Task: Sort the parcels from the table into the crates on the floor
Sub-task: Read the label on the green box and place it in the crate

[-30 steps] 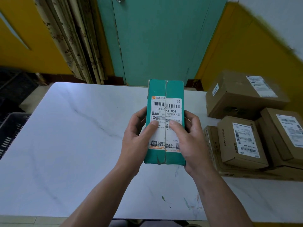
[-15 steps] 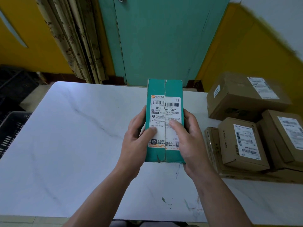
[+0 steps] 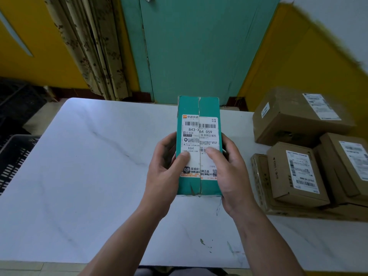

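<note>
A teal parcel (image 3: pixel 199 108) with a white shipping label is held above the middle of the white marble table (image 3: pixel 79 166). My left hand (image 3: pixel 165 172) grips its left side, thumb on the label. My right hand (image 3: pixel 231 174) grips its right side, thumb also on the label. A pile of brown cardboard parcels (image 3: pixel 294 172) lies at the table's right edge, the largest one (image 3: pixel 298 116) at the back. A dark slatted crate (image 3: pixel 14 156) shows on the floor at the left, partly cut off by the table.
A teal door (image 3: pixel 199 46) stands behind the table, with a patterned curtain (image 3: pixel 91 48) to its left and yellow walls on both sides. Dark crates or mats (image 3: pixel 16 96) lie further back on the left floor.
The teal parcel sits slightly higher in my hands, showing more of its lower label. Both thumbs have slid a little. The camera has shifted slightly.
</note>
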`<state>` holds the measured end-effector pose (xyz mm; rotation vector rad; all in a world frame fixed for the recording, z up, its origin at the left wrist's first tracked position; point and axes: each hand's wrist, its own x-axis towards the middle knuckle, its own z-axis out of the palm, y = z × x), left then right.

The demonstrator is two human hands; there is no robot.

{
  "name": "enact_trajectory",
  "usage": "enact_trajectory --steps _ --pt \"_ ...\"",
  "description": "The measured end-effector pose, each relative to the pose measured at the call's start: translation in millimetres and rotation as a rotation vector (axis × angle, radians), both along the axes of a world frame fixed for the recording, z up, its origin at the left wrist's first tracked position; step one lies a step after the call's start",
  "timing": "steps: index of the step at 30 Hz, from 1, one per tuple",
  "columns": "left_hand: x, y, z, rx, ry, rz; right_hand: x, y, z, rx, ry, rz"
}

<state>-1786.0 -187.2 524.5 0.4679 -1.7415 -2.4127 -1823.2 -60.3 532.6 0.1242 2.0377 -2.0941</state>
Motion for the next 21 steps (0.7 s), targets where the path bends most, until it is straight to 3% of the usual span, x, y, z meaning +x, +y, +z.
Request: enact_trajectory --steps 21 --pt "6 -33 -1 0.061 0.011 -0.030 18 -29 -3 -0.047 0.058 0.093"
